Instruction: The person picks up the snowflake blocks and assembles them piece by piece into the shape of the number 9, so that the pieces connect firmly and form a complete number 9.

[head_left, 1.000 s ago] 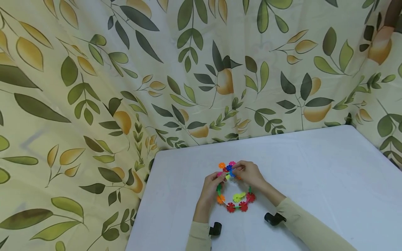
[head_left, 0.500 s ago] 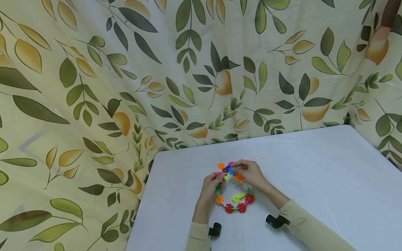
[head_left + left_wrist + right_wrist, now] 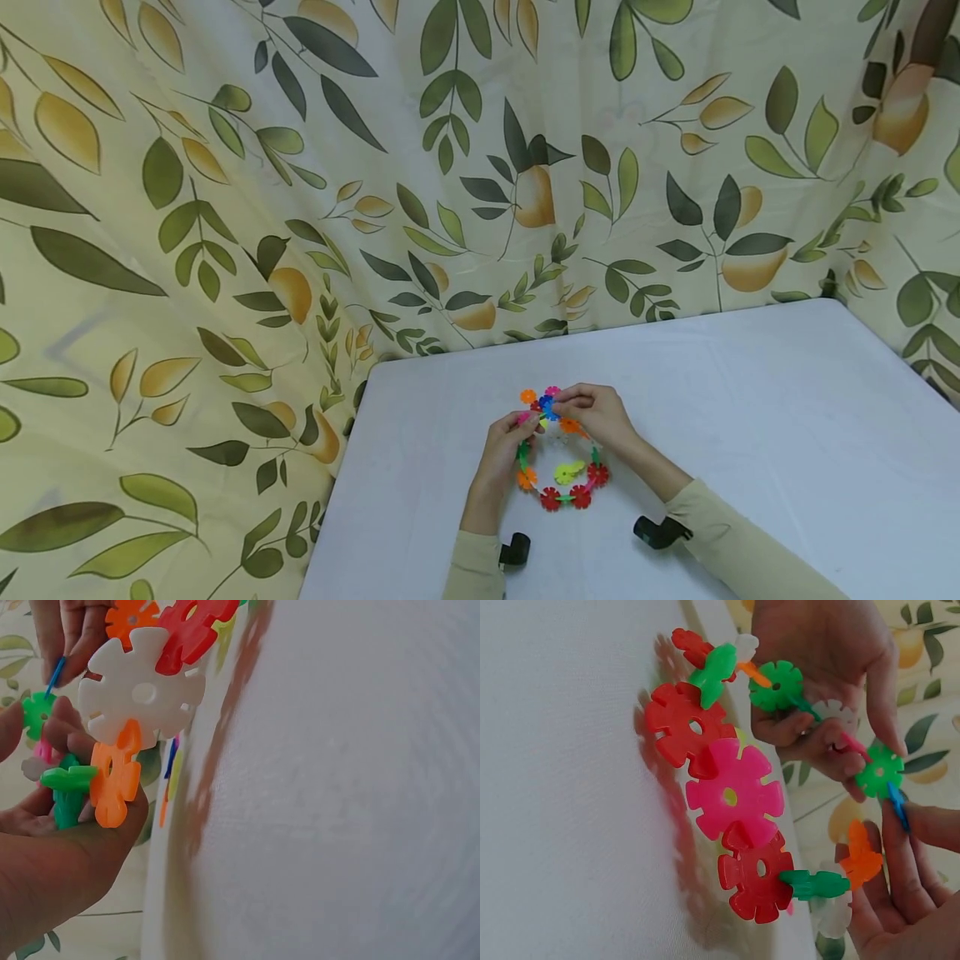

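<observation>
A chain of notched plastic snowflake discs hangs between the hands in a ring, with a red disc at its near side. My left hand grips one end, its thumb against a green snowflake disc. My right hand pinches a blue snowflake disc between thumb and fingers. The blue disc meets the green disc's edge at a slot. Beside the right fingers are an orange disc and a white disc of the chain's other end. A large white disc and an orange disc hang near the left palm.
Yellow discs lie on the white table within the ring's outline. Past the hands lie several loose discs, among them an orange disc and a pink disc. A leaf-patterned curtain stands behind the table.
Both hands stay nearly in place with small finger motions at the blue disc. The chain's near side sways slightly.
</observation>
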`<state>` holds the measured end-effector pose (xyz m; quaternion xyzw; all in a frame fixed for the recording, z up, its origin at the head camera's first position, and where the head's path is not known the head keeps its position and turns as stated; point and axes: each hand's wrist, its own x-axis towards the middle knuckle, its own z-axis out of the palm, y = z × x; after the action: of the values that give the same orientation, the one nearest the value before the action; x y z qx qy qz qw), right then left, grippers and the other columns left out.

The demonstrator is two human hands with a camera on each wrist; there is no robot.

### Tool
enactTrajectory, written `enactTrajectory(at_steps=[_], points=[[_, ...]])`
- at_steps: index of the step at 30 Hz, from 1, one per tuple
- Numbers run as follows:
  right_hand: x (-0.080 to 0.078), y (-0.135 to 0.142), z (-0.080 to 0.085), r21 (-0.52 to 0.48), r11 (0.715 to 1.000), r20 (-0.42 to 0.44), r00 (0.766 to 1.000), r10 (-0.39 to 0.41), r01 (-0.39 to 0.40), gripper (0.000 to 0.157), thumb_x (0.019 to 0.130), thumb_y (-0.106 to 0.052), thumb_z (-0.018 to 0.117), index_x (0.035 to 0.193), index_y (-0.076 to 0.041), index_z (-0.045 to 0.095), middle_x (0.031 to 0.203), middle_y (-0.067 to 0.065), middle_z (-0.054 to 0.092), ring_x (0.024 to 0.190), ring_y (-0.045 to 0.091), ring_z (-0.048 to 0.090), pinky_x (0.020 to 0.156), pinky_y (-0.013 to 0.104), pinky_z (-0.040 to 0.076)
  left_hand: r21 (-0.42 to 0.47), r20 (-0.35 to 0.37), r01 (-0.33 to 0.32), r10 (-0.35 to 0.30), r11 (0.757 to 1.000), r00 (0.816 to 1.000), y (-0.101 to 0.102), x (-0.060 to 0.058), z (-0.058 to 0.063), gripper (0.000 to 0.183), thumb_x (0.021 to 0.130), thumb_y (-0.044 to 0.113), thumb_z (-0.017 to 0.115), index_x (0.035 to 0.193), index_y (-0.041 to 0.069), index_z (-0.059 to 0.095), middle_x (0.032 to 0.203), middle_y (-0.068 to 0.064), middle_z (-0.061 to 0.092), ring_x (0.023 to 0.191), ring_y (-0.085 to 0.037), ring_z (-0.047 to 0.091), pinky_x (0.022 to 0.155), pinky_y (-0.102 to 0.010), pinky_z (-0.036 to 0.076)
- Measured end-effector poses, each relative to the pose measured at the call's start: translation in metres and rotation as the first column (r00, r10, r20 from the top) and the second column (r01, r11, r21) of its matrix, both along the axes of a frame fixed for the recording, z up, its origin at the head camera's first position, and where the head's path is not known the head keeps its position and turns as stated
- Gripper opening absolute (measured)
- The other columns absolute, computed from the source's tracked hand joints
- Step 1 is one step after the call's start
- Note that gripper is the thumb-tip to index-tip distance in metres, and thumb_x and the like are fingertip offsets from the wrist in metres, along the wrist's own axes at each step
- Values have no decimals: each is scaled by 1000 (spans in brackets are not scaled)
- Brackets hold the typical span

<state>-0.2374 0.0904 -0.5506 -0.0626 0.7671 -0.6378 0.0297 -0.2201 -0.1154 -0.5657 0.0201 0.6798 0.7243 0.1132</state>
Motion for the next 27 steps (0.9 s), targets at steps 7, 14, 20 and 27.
enactTrajectory(at_steps=[7,14,20,27], points=[[1,0,2,-17,1000,16,1000,-16,16,19,93,-17,81,101,-1,76,92,11,78,86,26,74,72,27,59,29,33,-20,19,999,999,1,1,1,31,102,28,70,113,-1,73,90,-1,71,83,-19,57,70,-24,47],[0,-3,2,-76,997,-8,1000,-14,13,18,91,-14,83,97,1,76,91,11,78,84,30,73,73,29,60,42,23,-37,36,998,999,1,1,-1,31,102,25,70,112,-4,72,89,-3,70,80,-18,57,69,-24,47],[3,-4,2,-68,997,-3,1000,-20,20,14,89,-11,84,94,0,77,95,11,78,85,24,73,77,28,60,31,22,-28,28,999,999,1,1,-3,26,101,21,71,109,-4,71,87,-2,70,79,-17,58,71,-24,48],[3,-1,1,25,1000,-52,998,-18,20,13,98,-17,75,101,-5,78,97,7,79,94,28,74,86,39,61,0,21,-3,3,1000,1000,1,0,-3,33,102,28,68,113,-3,69,91,-2,67,87,-22,58,80,-28,48]])
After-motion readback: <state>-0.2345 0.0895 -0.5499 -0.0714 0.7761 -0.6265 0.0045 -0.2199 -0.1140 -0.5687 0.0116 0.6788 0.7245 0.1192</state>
